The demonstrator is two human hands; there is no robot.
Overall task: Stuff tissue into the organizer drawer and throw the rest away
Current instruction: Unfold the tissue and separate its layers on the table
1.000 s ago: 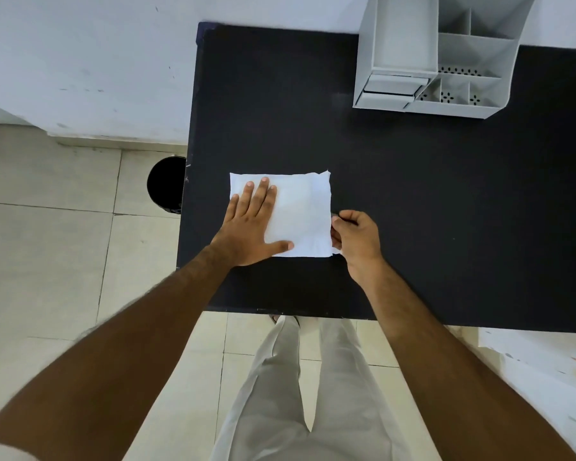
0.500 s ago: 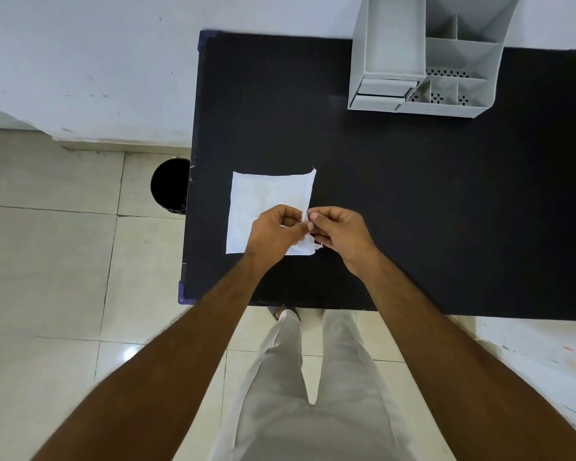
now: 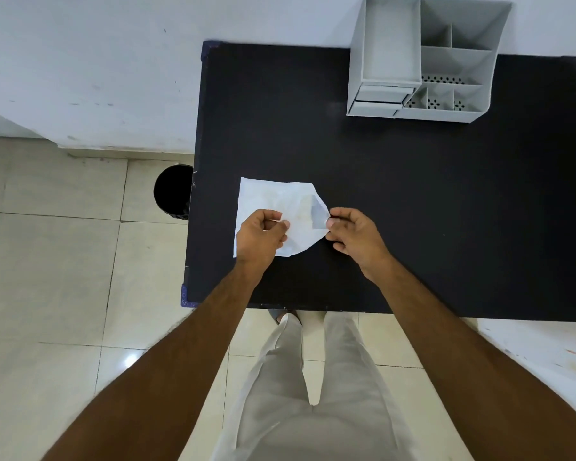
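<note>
A white tissue (image 3: 281, 207) lies on the near-left part of a black table (image 3: 413, 201), partly lifted and pulled between two bare hands. The left hand (image 3: 260, 234) is curled over the tissue's near-left portion, thumb and fingers pinched shut on the sheet near its middle, so that the hand covers the tissue's lower left edge. The right hand (image 3: 353, 236) pinches the tissue's right tip between thumb and forefinger, its other fingers curled in beneath. Between the two grips the sheet is drawn taut into a point toward the right hand — a grey, shadowed fold shows just left of that pinch. The far-left corner of the tissue reaches out flat beyond the left hand, and the near edge curves down toward the table's front.

At the far right of the table stands a grey desk organizer (image 3: 426, 58), well apart from the tissue. Its drawer (image 3: 381, 96) sits at the lower left of the unit, and it appears slightly pulled out, though how far is hard to tell. Open compartments fill the rest of it, some with perforated floors.

On the tiled floor just left of the table, beside its edge, stands a black bin (image 3: 171, 191) — partly hidden by the tabletop
</note>
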